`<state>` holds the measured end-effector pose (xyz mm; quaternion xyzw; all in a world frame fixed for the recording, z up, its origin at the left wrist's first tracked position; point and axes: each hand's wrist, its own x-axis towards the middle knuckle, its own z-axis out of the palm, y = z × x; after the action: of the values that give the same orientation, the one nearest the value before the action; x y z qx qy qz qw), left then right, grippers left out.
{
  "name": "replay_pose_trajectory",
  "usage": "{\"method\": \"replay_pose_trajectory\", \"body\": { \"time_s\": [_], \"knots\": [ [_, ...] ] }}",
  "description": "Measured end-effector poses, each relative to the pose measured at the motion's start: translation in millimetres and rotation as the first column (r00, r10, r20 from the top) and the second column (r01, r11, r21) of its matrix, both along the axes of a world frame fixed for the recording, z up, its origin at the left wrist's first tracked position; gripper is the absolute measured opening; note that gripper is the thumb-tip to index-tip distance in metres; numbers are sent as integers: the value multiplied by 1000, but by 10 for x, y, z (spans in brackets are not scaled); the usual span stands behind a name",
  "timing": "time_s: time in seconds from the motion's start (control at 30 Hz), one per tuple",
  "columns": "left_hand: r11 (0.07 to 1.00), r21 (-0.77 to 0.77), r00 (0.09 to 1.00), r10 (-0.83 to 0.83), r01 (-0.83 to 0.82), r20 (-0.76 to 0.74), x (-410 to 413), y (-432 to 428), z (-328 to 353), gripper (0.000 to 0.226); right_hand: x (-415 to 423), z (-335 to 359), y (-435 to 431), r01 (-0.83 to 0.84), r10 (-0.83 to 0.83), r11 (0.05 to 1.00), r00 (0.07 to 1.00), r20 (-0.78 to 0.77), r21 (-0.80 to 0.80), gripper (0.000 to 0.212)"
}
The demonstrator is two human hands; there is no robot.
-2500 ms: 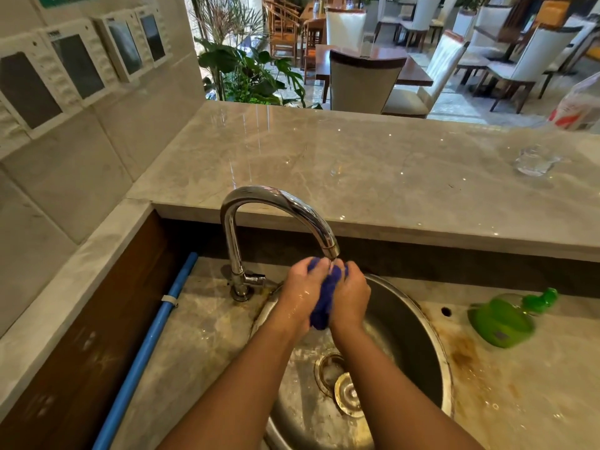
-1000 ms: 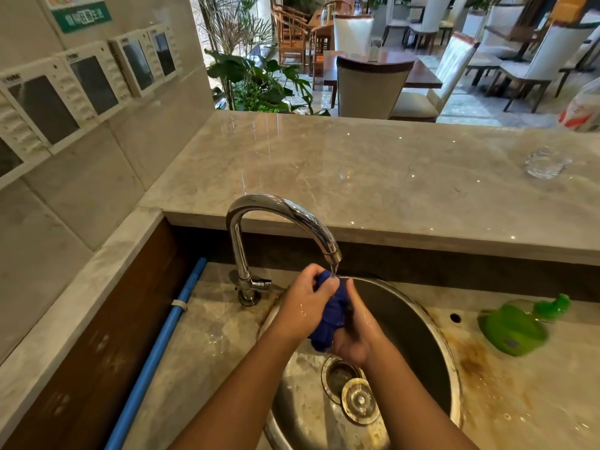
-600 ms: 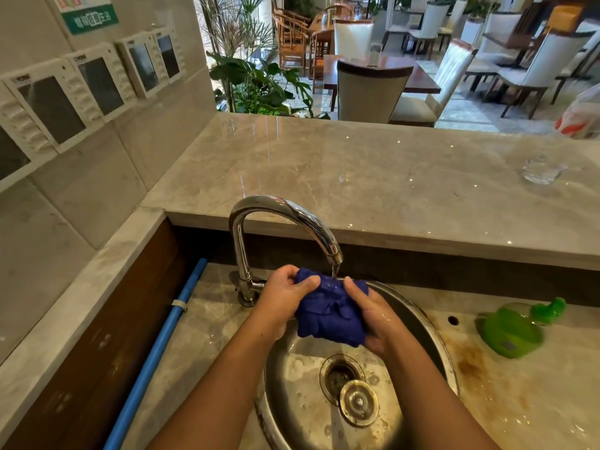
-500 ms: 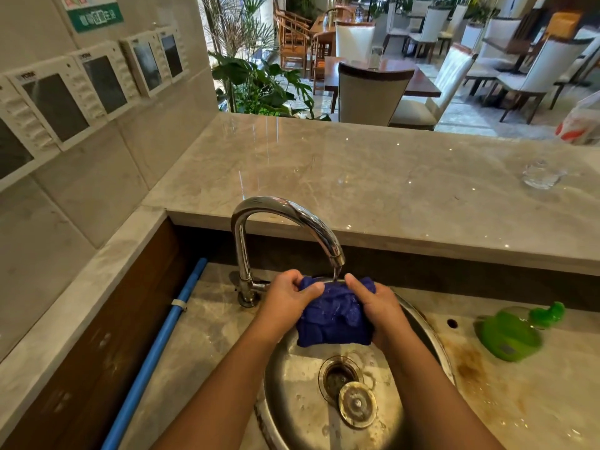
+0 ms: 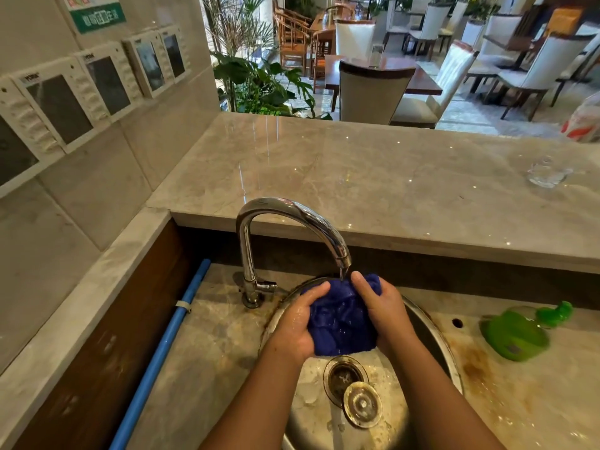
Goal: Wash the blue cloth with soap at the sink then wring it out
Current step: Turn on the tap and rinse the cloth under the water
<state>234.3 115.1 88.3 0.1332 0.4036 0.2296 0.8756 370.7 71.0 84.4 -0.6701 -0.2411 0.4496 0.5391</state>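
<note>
The wet blue cloth (image 5: 341, 316) is bunched between both hands over the round steel sink (image 5: 431, 332), right under the spout of the chrome tap (image 5: 292, 212). A thin stream of water runs from the spout onto the cloth's top. My left hand (image 5: 297, 323) grips the cloth's left side, thumb on top. My right hand (image 5: 384, 306) grips its right side, thumb over the upper edge. The green soap bottle (image 5: 516, 332) lies on its side on the counter right of the sink.
The open drain (image 5: 344, 376) and its loose strainer plug (image 5: 362, 404) sit in the sink bottom. A blue pipe (image 5: 162, 352) runs along the left. A raised marble ledge (image 5: 373, 177) behind the tap carries a clear glass (image 5: 545, 172). Wall panels (image 5: 58, 105) hang at the left.
The cloth went from a tight wad rubbed between my palms to a wider bundle held by both sides under the running tap. My hands have spread apart.
</note>
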Motion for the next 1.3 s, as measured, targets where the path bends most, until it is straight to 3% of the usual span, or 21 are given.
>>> {"method": "replay_pose_trajectory", "body": {
  "time_s": [0.23,0.4,0.5,0.63,0.8,0.97,1.03,1.13,1.23,1.3],
  "knots": [
    [998,49,1000,-26,26,12,-101,152,-55,39,-20,-47,-60,-170,167,985,977,-129,-10,34],
    [998,55,992,15,-22,121,-88,114,-20,47,6,50,20,-61,68,995,994,-85,77,23],
    [997,-46,970,79,-70,231,2,-44,-44,48,3,129,42,-65,78,987,993,-83,149,20],
    [994,-54,956,109,-98,271,78,-208,-63,41,3,152,90,-91,76,990,987,142,103,15],
    [999,-13,970,53,-51,236,31,-130,4,37,14,46,78,-40,25,999,864,503,18,20],
    [1000,20,989,-9,6,148,-26,-46,-35,28,0,-34,7,10,0,1000,841,541,-16,22],
    [1000,9,989,-22,21,143,-38,-35,-30,34,30,-65,-8,29,-1,998,867,498,-48,30],
    [1000,1,992,-26,26,120,-48,-16,0,33,63,-47,-18,43,-12,996,930,368,-75,57],
    [1000,1,994,-31,31,102,-60,-14,29,30,59,-7,0,44,-14,998,879,477,-51,91],
    [1000,-9,994,-17,18,104,-77,-25,35,32,16,16,14,-16,10,1000,845,534,6,95]
  ]
}}
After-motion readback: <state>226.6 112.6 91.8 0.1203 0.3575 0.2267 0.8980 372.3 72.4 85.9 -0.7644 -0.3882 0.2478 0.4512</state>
